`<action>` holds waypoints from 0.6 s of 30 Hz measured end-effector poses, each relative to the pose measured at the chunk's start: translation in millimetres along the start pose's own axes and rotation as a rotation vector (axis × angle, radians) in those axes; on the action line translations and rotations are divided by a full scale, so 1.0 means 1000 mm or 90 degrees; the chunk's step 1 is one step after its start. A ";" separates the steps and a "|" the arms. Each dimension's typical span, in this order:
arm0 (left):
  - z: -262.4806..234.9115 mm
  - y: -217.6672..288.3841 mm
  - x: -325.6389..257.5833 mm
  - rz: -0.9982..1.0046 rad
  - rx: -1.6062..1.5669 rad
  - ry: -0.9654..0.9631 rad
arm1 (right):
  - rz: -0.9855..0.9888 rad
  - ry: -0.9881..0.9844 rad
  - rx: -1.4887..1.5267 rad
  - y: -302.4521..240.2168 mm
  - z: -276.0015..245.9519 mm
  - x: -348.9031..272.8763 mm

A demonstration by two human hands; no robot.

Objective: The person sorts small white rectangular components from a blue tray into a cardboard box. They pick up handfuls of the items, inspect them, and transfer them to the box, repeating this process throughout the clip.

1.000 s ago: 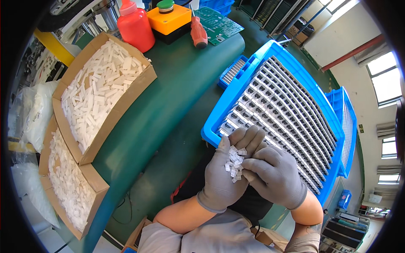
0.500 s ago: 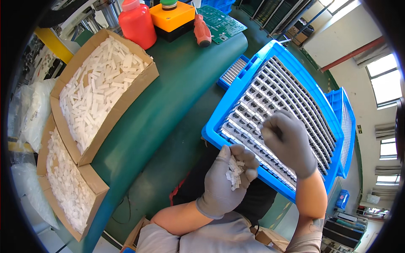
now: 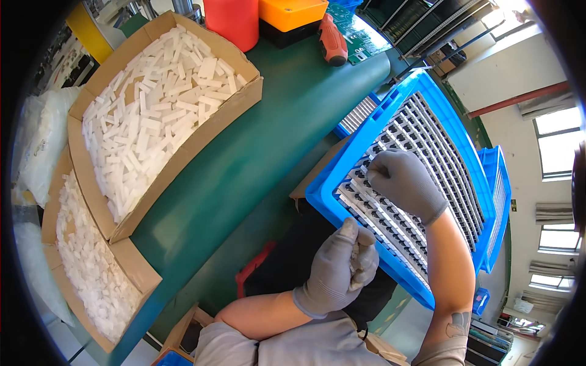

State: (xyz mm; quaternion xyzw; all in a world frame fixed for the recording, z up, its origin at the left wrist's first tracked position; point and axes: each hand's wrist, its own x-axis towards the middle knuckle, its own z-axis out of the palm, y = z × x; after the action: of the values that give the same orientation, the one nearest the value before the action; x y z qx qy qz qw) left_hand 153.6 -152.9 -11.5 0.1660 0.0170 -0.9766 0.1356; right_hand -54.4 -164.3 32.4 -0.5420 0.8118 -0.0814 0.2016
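Since half a second ago, the right hand point(image 3: 403, 183) has pressed lower onto the grid, while the left hand point(image 3: 339, 268) has closed. At nine o'clock sit cardboard boxes point(image 3: 91, 183) of white plastic pieces point(image 3: 152, 128) on the green counter point(image 3: 268, 140). Left fingers clench spare pieces; right fingers pinch one into the blue tray point(image 3: 439, 97) at three o'clock. Seating it squarely in its slot seems best.

A red container point(image 3: 232, 21) and an orange box point(image 3: 292, 12) stood at the top; a red tool point(image 3: 333, 47) lay beside them. White bags point(image 3: 46, 140) sat far left.
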 end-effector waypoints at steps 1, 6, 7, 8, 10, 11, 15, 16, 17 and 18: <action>0.001 0.001 0.000 0.002 0.003 0.000 | 0.002 -0.005 -0.011 -0.002 -0.001 0.001; -0.001 0.003 0.002 0.006 0.003 -0.025 | 0.008 -0.014 -0.049 -0.006 -0.002 0.002; -0.001 0.003 0.002 0.004 0.001 -0.027 | 0.008 -0.012 -0.057 -0.006 -0.002 0.002; 0.000 0.003 0.002 0.003 -0.001 -0.028 | 0.008 -0.010 -0.066 -0.006 -0.001 0.002; 0.000 0.003 0.003 0.008 0.003 -0.031 | 0.004 -0.001 -0.108 -0.009 0.000 0.002; -0.001 0.003 0.003 0.012 0.005 -0.032 | 0.002 0.004 -0.130 -0.010 0.000 0.002; 0.000 0.005 0.002 0.013 0.001 -0.032 | -0.040 0.115 -0.050 -0.010 -0.004 -0.010; -0.002 0.005 0.002 0.013 0.001 -0.038 | -0.050 0.133 -0.036 -0.010 -0.003 -0.014; -0.002 0.005 0.003 0.009 0.001 -0.046 | -0.056 0.153 -0.023 -0.010 -0.003 -0.020; -0.003 0.004 0.003 0.007 -0.018 -0.054 | -0.111 0.166 -0.023 -0.007 0.000 -0.025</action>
State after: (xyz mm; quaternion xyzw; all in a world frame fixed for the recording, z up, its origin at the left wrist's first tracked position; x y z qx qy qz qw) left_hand 152.5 -157.5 -15.4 0.1227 0.0242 -0.9817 0.1439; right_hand -39.7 -144.2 40.6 -0.5989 0.7821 -0.1537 0.0773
